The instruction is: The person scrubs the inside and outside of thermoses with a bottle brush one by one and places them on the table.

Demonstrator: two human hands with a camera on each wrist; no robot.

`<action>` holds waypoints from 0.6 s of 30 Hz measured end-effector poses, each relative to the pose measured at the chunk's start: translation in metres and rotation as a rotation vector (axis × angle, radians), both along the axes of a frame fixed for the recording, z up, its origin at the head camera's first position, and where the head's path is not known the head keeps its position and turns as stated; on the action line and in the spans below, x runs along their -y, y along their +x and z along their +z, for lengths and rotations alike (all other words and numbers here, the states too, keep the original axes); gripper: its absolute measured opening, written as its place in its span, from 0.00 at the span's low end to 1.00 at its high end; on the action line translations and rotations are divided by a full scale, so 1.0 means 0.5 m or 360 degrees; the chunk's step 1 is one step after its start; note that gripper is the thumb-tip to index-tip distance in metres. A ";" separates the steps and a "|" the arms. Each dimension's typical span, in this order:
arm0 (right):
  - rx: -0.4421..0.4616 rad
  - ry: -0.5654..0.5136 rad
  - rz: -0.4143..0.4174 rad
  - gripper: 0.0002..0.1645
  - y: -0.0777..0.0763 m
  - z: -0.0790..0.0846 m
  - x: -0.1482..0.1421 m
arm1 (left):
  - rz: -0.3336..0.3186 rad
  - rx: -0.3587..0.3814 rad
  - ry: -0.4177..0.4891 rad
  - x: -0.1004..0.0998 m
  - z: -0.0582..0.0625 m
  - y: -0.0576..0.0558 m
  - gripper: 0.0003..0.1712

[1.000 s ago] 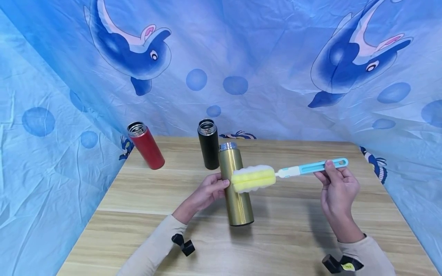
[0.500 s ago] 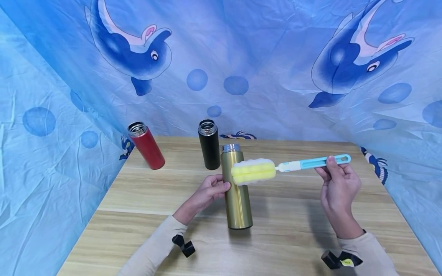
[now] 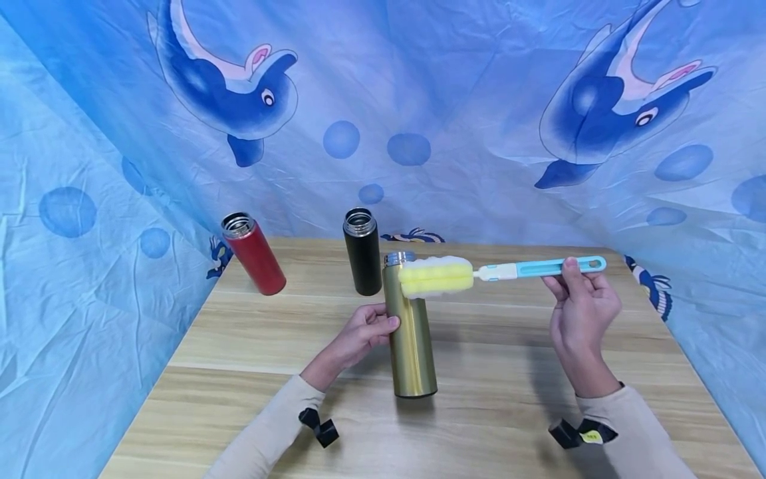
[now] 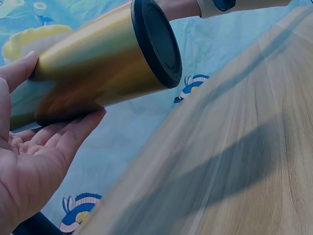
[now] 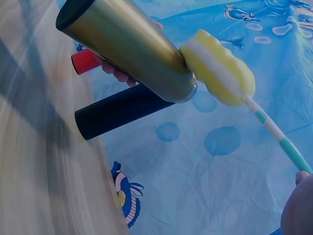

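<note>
Gold bottle (image 3: 411, 352), brush (image 3: 499, 271) in separate hands (image 3: 364, 330)

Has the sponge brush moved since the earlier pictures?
Yes; in the head view, the sponge brush has shifted upward in the picture, judged against the black bottle.

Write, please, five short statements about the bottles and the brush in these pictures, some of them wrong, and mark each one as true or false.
1. The left grip holds the gold bottle. True.
2. The right grip holds the sponge brush by its blue handle. True.
3. The sponge brush is pushed inside the gold bottle. False: its yellow and white sponge is outside.
4. In the head view, the red bottle is left of the black bottle. True.
5. The black bottle has a lid on. False: its mouth is open.
</note>
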State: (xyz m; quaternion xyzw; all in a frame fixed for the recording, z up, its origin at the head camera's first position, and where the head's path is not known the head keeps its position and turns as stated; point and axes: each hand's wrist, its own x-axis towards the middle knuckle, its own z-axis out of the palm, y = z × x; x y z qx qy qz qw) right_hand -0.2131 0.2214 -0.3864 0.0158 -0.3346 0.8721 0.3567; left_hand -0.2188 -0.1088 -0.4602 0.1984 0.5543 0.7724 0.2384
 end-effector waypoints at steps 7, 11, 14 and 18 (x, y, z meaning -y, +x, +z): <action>-0.0008 0.0016 -0.0010 0.15 -0.016 0.004 0.003 | 0.0024 0.0013 0.0022 0.002 -0.007 0.000 0.31; -0.0011 0.0038 -0.0028 0.15 -0.025 0.009 0.004 | 0.0055 0.0033 -0.0004 0.003 -0.010 0.000 0.31; -0.0038 0.0029 -0.0025 0.15 -0.028 0.015 0.006 | 0.0072 0.0048 -0.0028 0.002 -0.010 0.000 0.32; -0.0068 -0.0006 0.0028 0.16 -0.029 0.020 0.008 | 0.0067 0.0056 -0.0027 0.002 -0.009 0.000 0.33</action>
